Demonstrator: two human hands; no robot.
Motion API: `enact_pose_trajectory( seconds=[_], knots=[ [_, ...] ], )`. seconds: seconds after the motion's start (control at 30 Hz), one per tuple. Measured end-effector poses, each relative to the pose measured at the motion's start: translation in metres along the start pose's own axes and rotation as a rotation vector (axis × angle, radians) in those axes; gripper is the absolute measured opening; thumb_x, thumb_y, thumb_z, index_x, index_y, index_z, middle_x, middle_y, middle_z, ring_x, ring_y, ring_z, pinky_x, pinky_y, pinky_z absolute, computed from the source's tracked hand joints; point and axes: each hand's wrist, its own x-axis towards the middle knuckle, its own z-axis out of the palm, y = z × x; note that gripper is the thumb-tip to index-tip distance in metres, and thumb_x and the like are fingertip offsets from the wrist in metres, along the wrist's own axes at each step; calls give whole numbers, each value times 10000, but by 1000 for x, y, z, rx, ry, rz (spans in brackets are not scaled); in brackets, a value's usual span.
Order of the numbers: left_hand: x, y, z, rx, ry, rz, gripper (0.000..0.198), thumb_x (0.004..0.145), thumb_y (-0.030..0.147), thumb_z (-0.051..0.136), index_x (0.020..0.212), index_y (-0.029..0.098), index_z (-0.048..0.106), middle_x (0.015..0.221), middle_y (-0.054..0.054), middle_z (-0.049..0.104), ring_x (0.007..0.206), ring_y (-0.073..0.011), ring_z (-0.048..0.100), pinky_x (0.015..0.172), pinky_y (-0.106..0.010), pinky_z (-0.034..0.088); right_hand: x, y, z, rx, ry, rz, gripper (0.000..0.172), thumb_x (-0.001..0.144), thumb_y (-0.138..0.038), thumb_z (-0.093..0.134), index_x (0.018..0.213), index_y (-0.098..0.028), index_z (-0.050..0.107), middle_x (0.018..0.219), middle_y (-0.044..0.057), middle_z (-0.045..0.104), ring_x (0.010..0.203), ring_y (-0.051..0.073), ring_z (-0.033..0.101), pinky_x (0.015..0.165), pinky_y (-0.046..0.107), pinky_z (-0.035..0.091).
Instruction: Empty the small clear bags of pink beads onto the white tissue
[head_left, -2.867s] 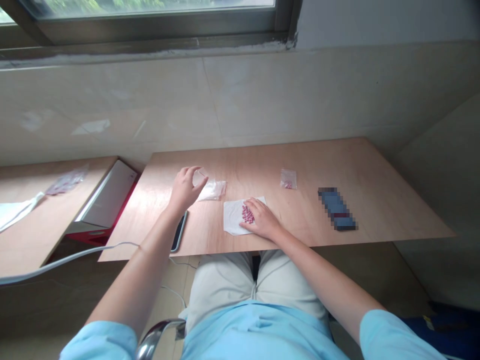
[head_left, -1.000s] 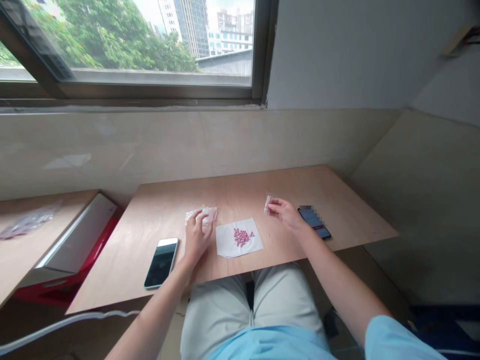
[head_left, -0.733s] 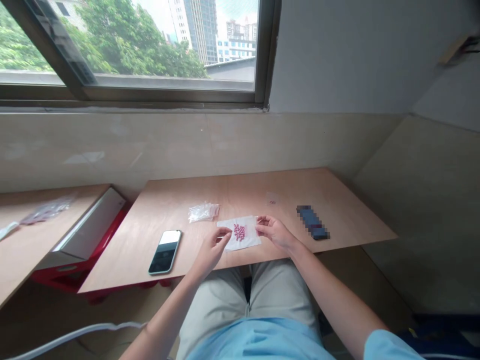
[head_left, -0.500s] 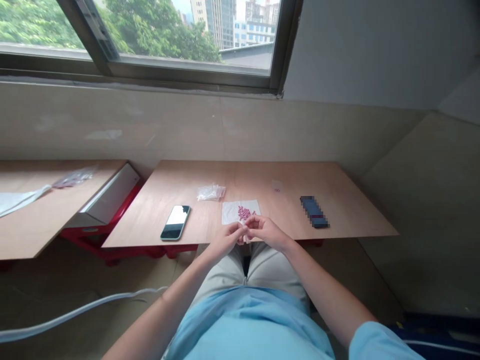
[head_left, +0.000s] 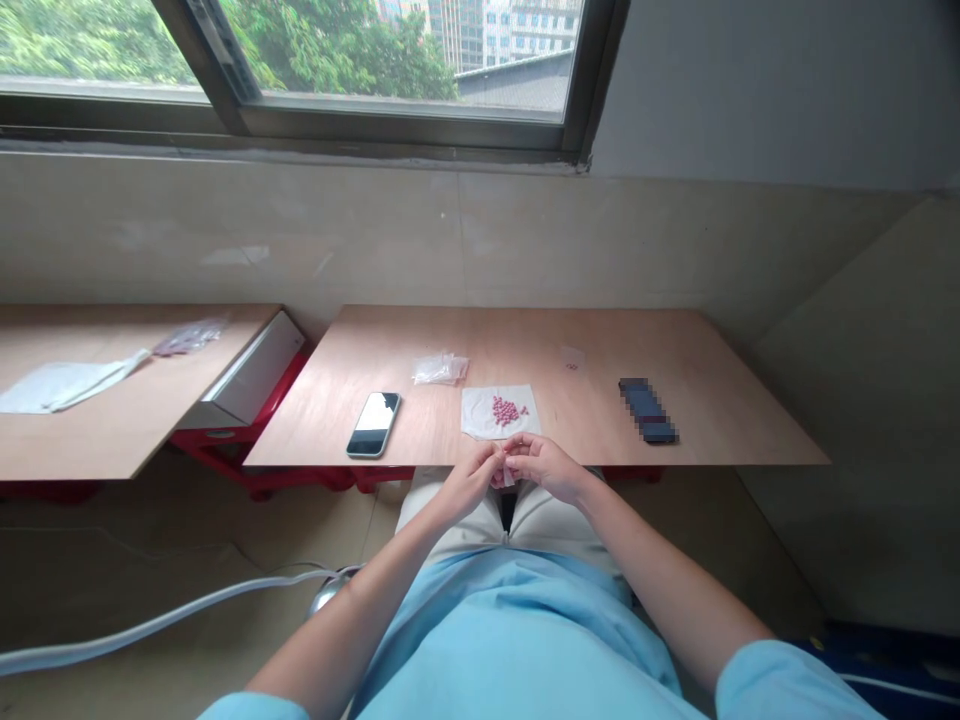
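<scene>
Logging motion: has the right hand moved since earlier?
Yes, the right hand left the small clear bag, and now sits at the near edge of the plywood table.

I count one table [head_left: 600, 340], one dark phone [head_left: 373, 424], one blue phone [head_left: 646, 410], one large clear bag [head_left: 440, 369], one small clear bag [head_left: 571, 358], one paper sheet [head_left: 478, 412], and pink pills [head_left: 506, 410] too many to number.
</scene>
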Motion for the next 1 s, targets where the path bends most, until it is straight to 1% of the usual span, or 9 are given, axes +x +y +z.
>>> enact_pose_trajectory(
  seconds=[0.1, 0.3, 0.43, 0.53, 0.67, 0.73, 0.83, 1.0],
  knots=[
    [3, 2, -1, 2, -15, 11, 407, 997, 530, 473, 836, 177, 594, 762, -16, 598, 729, -160, 565, 709, -281, 464, 2, 0, -3, 28, 30, 19, 350, 736, -312, 874, 985, -181, 666, 887, 24, 720, 754, 168, 694, 758, 331, 566],
    [1, 6, 1, 5, -24, 19, 372, 1009, 467, 465, 825, 177, 608, 778, -18, 607, 732, -157, 554, 722, -275, 467, 1, -1, -5, -1, 49, 36, 318, 755, -305, 853, 978, -164, 676, 809, 20, 718, 710, 159, 688, 741, 318, 567],
    [0, 4, 4, -12, -19, 33, 348, 1006, 438, 479, 821, 177, 616, 767, -19, 614, 725, -160, 559, 716, -279, 464, -1, 0, -2, -33, 30, -1, 342, 772, -360, 848, 978, -168, 655, 807, 25, 724, 707, 166, 694, 715, 321, 571],
    [-1, 4, 4, -18, -19, 20, 372, 1012, 463, 464, 865, 171, 641, 787, -34, 640, 731, -169, 576, 717, -289, 464, -2, 2, 0, -72, -1, -29, 378, 768, -398, 852, 972, -171, 630, 804, 29, 731, 705, 166, 694, 689, 302, 561],
    [0, 5, 5, -20, -46, 35, 398, 1017, 484, 459, 897, 156, 651, 780, -34, 635, 721, -160, 566, 708, -280, 452, -2, 5, -1, -111, -35, -56, 388, 780, -410, 839, 983, -174, 607, 817, 35, 735, 732, 167, 697, 701, 295, 554],
    [1, 4, 6, -23, -61, 46, 390, 1020, 468, 451, 892, 154, 644, 776, -30, 631, 716, -156, 562, 702, -274, 448, -2, 7, -2, -114, -34, -56, 376, 790, -398, 831, 981, -175, 597, 812, 31, 730, 731, 165, 696, 693, 287, 549],
    [2, 2, 7, -9, -51, 51, 382, 1023, 432, 429, 874, 152, 642, 780, -33, 643, 717, -157, 570, 701, -271, 446, -1, 10, -4, -114, -28, -54, 325, 813, -358, 807, 964, -176, 584, 785, 24, 722, 696, 158, 688, 662, 272, 535],
    [3, -2, 5, -27, -51, 51, 335, 1005, 324, 404, 864, 144, 649, 789, -44, 665, 730, -163, 588, 712, -277, 451, 1, 10, -6, -89, -11, -29, 276, 804, -311, 790, 927, -180, 581, 765, 19, 708, 680, 174, 684, 658, 297, 545]
  ],
)
